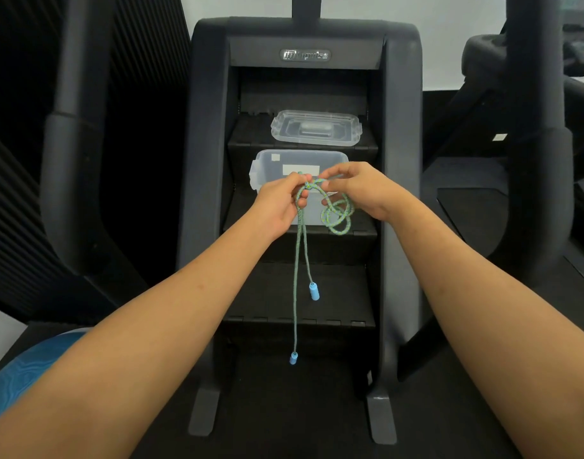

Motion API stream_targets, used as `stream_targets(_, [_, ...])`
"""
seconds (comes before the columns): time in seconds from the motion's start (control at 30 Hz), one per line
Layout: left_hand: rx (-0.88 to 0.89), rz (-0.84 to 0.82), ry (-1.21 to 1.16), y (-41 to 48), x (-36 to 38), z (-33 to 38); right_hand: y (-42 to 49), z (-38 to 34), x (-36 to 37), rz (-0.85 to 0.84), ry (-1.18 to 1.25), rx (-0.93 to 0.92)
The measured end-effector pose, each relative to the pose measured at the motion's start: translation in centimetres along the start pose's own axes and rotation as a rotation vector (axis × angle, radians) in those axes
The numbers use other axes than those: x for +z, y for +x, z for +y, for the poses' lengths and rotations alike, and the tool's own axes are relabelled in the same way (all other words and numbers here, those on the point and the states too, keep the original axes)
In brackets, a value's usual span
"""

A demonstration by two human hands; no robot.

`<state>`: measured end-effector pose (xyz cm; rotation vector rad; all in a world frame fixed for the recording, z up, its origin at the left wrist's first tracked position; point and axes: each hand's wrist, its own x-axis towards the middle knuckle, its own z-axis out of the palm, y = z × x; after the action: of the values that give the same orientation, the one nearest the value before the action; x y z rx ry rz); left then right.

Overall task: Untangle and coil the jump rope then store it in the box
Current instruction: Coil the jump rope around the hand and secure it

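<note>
A green braided jump rope (299, 246) with two light blue handles hangs in front of me. Both hands pinch a knot in it near the top. My left hand (279, 207) grips the rope where two strands drop down; one handle (314, 290) hangs higher, the other (293, 358) lower. My right hand (357, 187) pinches the knot from the right, and several small loops (338, 217) dangle below its fingers. Behind the hands stands an open clear plastic box (267, 165) on a step, partly hidden by them.
The box's clear lid (316, 128) lies on the step above it. The steps belong to a black stair machine (305, 54) with tall side rails. A blue patterned object (25, 376) sits at the lower left. Black floor lies below.
</note>
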<state>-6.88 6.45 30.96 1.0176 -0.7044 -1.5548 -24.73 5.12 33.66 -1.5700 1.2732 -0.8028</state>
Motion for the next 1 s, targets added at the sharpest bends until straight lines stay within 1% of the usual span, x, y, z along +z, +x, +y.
stream_targets(0.13, [0.021,0.013,0.006,0.2,-0.1,-0.1,-0.4,-0.3,0.8,0.107,-0.087,-0.129])
stream_targets(0.27, [0.018,0.029,-0.015,0.3,0.1,-0.1,-1.0,-0.1,1.6,0.080,-0.371,-0.197])
stream_targets(0.33, [0.007,0.053,-0.061,0.4,0.1,-0.1,-1.1,0.2,1.6,0.103,-0.465,-0.206])
stream_targets(0.43, [-0.005,0.035,-0.063,0.3,-0.1,-0.3,-1.3,0.1,1.5,0.121,-0.487,-0.149])
stream_targets(0.53, [-0.005,0.020,-0.051,0.2,-0.2,-0.6,-1.1,0.0,1.5,0.111,-0.459,-0.118])
stream_targets(0.67, [0.009,0.000,-0.035,0.1,-0.5,-0.5,-1.2,0.0,1.7,0.013,-0.411,-0.088])
stream_targets(0.7, [0.012,-0.015,-0.026,0.0,-0.5,-0.5,-1.2,0.0,1.8,-0.023,-0.348,-0.060])
stream_targets(0.83, [0.021,-0.115,0.039,-0.4,-0.3,-0.4,-1.4,-0.1,1.8,-0.154,0.034,0.111])
stream_targets(0.9, [0.012,-0.190,0.084,-0.7,-0.2,-0.5,-1.3,-0.2,1.7,-0.189,0.146,0.196])
stream_targets(0.97, [-0.002,-0.256,0.129,-1.1,0.1,-0.8,-1.0,-0.4,1.9,-0.184,0.203,0.198])
stream_targets(1.0, [-0.009,-0.272,0.149,-1.3,0.3,-0.9,-0.9,-0.7,2.0,-0.152,0.194,0.174])
